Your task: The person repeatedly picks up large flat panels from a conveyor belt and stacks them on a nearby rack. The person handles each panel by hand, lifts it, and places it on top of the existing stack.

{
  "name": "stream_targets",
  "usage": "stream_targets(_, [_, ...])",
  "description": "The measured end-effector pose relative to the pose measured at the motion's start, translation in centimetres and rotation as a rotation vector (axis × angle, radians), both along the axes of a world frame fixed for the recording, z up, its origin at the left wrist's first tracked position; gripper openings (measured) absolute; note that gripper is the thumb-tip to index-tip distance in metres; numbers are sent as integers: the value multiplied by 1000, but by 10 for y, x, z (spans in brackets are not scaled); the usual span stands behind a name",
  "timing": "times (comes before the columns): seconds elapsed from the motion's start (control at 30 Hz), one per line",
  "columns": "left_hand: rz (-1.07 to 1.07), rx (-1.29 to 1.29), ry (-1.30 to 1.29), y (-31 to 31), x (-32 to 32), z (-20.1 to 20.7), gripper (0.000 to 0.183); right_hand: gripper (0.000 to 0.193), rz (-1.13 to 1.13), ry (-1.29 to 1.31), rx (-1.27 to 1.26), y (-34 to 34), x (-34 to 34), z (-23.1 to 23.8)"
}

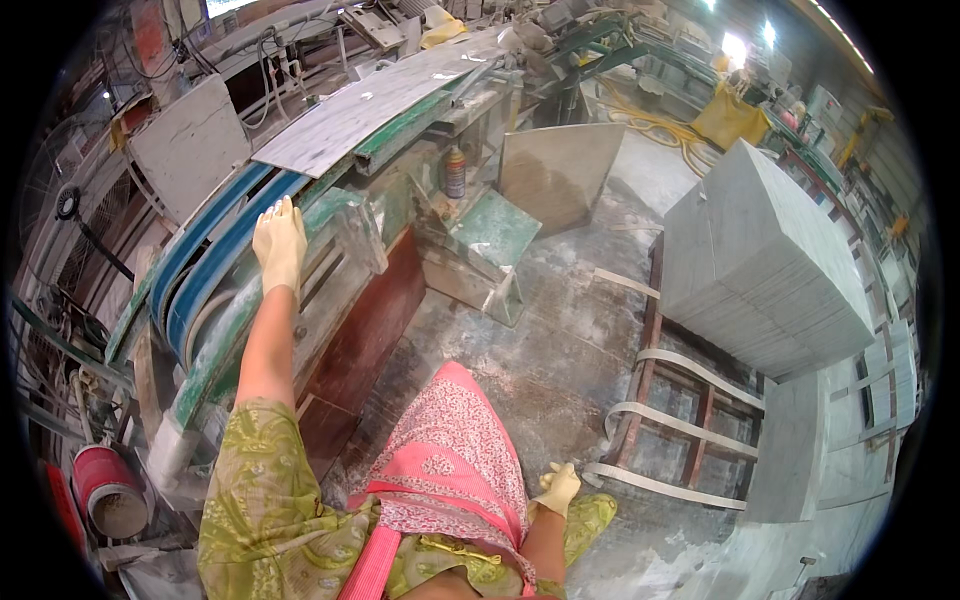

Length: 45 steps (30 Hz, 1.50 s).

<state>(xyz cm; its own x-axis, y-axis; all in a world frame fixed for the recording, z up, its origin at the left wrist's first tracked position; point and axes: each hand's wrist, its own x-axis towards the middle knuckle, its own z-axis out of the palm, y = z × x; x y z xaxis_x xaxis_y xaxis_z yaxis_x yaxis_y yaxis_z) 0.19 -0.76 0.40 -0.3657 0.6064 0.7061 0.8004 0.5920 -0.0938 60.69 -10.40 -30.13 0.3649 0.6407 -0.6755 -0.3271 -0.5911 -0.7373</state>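
Note:
My left hand (279,240), in a cream glove, reaches forward at the end of my outstretched arm. It rests over the blue rails (225,222) of a long machine, beside its worn green frame (235,330), fingers extended and nothing visible in them. A pale grey stone slab (335,125) lies on the rails just beyond the fingertips, apart from them. Low at my right side hangs my right hand (557,488), gloved alike, its fingers curled in and no object showing in them.
To the right, a tall stack of grey slabs (755,260) stands by a metal rack with pale straps (690,432). Ahead are a leaning board (560,170), a spray can (455,172) and a green plate (497,228). A red bucket (108,485) sits at the lower left.

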Motion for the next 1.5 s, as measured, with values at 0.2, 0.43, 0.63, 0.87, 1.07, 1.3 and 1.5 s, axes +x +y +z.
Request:
stream_targets(0.2, [17, -12, -1, -2, 0, -1, 34, 39, -32, 99, 16, -7, -18, 36])
stream_targets(0.43, [9, -14, -20, 0, 2, 3, 34, 46, -8, 74, 66, -9, -15, 25])
stream_targets(0.63, [10, 0, -33, -2, 5, 5, 34, 38, -22, 75, 64, -6, -18, 19])
stream_targets(0.87, [2, 21, -17, -1, 3, 1, 34, 34, 2, 76, 105, -6, -15, 12])
stream_targets(1.07, [4, 18, -21, -2, 2, 2, 34, 46, 60, 74, 48, -8, -17, 19])
stream_targets(1.3, [-19, 39, -5, -1, 3, 2, 32, 36, 25, 72, 71, -5, -15, 11])
stream_targets(1.5, [-3, 31, -19, -2, 4, 2, 32, 34, 6, 87, 70, -5, -17, 20])
